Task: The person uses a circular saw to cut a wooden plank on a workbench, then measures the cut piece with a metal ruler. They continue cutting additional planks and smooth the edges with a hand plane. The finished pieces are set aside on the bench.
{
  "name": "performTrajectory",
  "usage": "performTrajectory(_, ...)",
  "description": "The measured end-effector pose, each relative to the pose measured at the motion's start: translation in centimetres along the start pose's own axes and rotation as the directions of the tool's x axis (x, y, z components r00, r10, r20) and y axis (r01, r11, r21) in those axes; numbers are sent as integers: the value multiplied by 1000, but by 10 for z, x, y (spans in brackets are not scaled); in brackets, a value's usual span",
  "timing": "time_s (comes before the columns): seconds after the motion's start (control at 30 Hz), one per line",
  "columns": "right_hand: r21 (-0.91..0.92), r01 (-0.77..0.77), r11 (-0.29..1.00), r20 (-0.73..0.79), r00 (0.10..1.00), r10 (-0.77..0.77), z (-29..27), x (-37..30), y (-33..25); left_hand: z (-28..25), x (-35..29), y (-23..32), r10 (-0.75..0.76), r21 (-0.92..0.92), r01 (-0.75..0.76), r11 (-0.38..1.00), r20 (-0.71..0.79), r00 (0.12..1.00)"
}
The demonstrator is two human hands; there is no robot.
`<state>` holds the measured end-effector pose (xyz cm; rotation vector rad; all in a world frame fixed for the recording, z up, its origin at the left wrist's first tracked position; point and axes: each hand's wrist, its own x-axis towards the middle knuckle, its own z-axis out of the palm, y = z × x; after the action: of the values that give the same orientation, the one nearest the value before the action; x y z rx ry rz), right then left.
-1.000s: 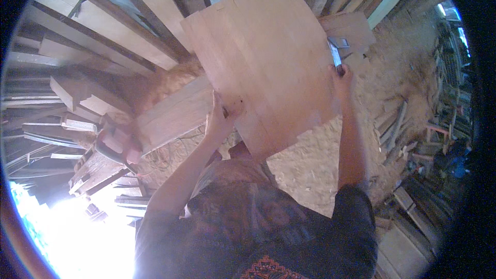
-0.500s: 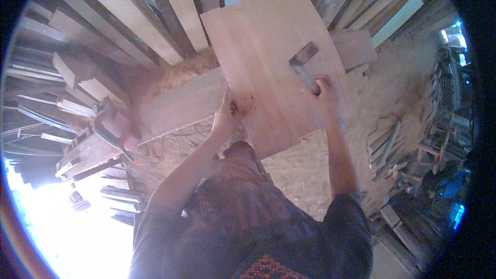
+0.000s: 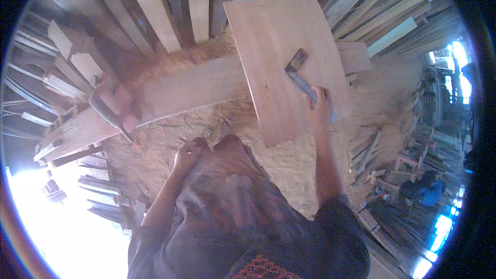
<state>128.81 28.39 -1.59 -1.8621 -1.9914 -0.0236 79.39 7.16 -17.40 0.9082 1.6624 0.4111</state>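
A broad, slightly bowed wooden panel (image 3: 281, 26) made of joined boards lies across a long plank. Over its right part, my right hand (image 3: 320, 106) is closed round the grey handle of an L-shaped hand tool (image 3: 297, 67). The tool has a broad, dark brown, flat head turned away from me; its exact kind is unclear. A bluish end of the handle shows beside my palm. Away from the panel, my left hand (image 3: 189, 156) is by my left knee. Its fingers are too blurred to show whether they grip anything.
The long plank (image 3: 191, 82) runs left to right under the panel. On its left part stands a reddish power tool (image 3: 116, 106) with a dark curved handle. Sawdust covers the floor (image 3: 289, 175). Timber boards (image 3: 196, 5) lean at the back; offcuts (image 3: 369, 150) are piled at right.
My left hand has let go of the panel's left edge and drawn back toward my knee. The panel appears farther right in view; the hand tool remains over it in my right hand.
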Motion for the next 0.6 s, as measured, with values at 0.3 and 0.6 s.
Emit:
performTrajectory(0.3,412,-398,820,218,916,336,18,-193,-154,-37,-17,-34,-23,-337,29,941,23,999)
performTrajectory(0.6,696,-285,659,479,868,-130,27,-130,-362,-238,-230,189,684,-202,-793,574,-413,601)
